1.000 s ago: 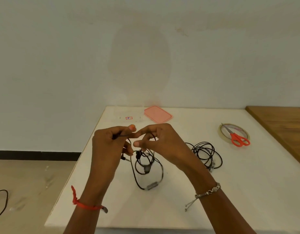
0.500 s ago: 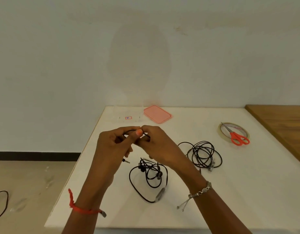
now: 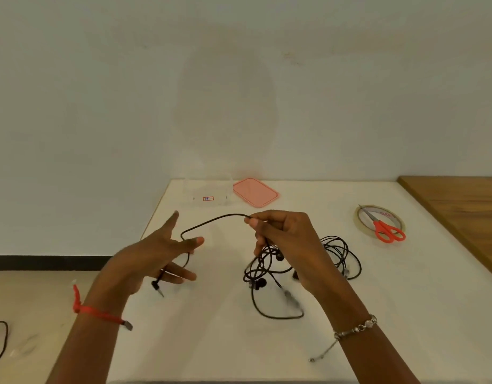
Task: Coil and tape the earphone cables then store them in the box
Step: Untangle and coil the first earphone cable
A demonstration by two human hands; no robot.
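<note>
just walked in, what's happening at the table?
A person is sorting out a black earphone cable. The right hand pinches it, and it arcs over to the open left hand, plug dangling below. A second cable lies loosely bundled on the white table. The tape roll, scissors on it, is untouched. The clear box, pink lid beside it, looks empty.

Left hand (image 3: 153, 257) opened, moved away from right hand (image 3: 290, 245); earphone cable (image 3: 217, 218) stretched between.
</note>
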